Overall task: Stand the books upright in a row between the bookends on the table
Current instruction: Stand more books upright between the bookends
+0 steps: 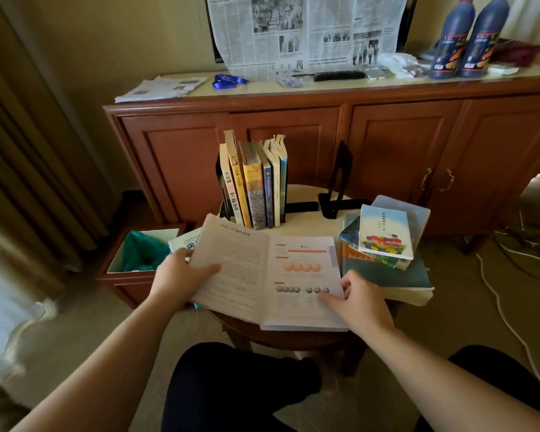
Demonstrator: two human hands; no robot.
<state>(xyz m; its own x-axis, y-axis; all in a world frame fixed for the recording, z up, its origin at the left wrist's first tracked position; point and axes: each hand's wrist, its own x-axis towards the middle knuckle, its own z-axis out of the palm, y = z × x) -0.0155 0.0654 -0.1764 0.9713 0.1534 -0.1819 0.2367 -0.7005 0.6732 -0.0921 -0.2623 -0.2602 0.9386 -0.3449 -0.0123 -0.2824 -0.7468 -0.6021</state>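
An open book (pixel 272 272) lies across the front of the small round table (pixel 303 226). My left hand (pixel 178 275) grips its left page block, thumb on the page. My right hand (pixel 359 300) rests on the right page with its fingers spread. Behind it, several books (pixel 256 185) stand upright against the left black bookend (pixel 223 194). The right black bookend (pixel 337 182) stands apart, with a gap between it and the row. A stack of flat books (pixel 387 244) lies at the table's right side. Another book (pixel 184 243) peeks out under the open one at the left.
A wooden sideboard (pixel 325 132) stands close behind the table, with newspapers, a remote and two dark bottles (pixel 468 39) on top. A bin with a green bag (pixel 141 251) sits left of the table. Cables (pixel 512 269) run over the carpet at right. My knees are below.
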